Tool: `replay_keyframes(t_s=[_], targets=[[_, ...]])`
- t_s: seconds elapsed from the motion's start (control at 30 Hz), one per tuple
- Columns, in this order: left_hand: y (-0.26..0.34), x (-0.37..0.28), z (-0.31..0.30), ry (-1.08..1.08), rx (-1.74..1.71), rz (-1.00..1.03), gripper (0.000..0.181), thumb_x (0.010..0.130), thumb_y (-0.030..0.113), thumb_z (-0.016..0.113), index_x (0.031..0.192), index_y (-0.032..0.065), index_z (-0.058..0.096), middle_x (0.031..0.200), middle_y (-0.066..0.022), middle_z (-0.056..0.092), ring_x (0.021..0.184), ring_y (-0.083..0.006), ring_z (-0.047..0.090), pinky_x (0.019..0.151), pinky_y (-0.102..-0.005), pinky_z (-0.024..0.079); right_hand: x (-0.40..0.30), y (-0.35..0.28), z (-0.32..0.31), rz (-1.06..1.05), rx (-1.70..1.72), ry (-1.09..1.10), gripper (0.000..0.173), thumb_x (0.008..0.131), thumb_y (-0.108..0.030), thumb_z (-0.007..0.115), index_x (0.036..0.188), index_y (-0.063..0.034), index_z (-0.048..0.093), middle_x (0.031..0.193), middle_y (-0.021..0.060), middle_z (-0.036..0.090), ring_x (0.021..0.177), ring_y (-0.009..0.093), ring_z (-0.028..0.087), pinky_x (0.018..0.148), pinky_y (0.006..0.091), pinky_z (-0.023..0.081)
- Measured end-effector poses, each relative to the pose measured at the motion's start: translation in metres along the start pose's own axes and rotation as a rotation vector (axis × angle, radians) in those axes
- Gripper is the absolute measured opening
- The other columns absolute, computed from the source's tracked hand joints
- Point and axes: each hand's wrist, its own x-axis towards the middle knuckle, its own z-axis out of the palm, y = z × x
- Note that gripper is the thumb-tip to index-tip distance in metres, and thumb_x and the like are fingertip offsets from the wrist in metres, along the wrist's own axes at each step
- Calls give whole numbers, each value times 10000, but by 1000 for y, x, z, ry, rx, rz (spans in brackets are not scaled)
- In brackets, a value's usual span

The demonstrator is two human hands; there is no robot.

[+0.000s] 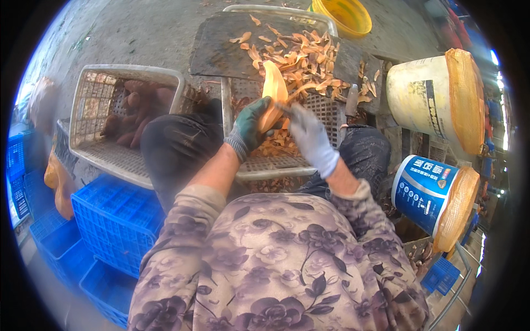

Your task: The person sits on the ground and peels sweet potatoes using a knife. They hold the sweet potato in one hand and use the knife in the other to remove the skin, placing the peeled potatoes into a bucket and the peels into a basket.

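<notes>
A peeled, orange-fleshed sweet potato [274, 85] points up and away, its lower part gripped by my left hand [250, 124] in a green-coated glove. Against its right side is my right hand [310, 132], in a pale grey glove and blurred. The fingers close around a small peeling tool [283, 108], too smeared to tell its exact kind. Beneath both hands, a plastic crate [275, 173] between my knees holds orange peelings [277, 145]. A dark board [219, 45] lies across the crate's far part, strewn with more peelings [310, 53].
Unpeeled sweet potatoes [143, 111] lie in a tilted crate [128, 68] at left. Blue crates [118, 219] stand nearer. A pale bucket [418, 95] and a blue-white bucket [426, 190] sit right, a yellow bucket [345, 16] beyond the board. A handle [352, 100] sticks up beside the peelings.
</notes>
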Motion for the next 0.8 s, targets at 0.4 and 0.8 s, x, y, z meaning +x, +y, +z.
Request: replay_keyframes(t_s=[0.4, 0.8], targets=[[5, -9, 10, 37, -64, 2, 443, 874, 416, 586, 1162, 81, 561, 1027, -104, 636, 736, -194, 626, 684, -314, 539, 42, 7, -18, 156, 136, 110, 429, 863, -82, 533, 1283, -18, 473, 782, 40, 597, 551, 63, 479, 460, 194, 395], [2, -6, 0, 71, 137, 92, 389, 863, 360, 610, 1128, 84, 541, 938, -68, 609, 744, -183, 608, 632, -302, 532, -10, -13, -10, 71, 47, 43, 305, 855, -116, 498, 1133, 5, 539, 1047, 222, 594, 947, 321, 606, 814, 394, 489]])
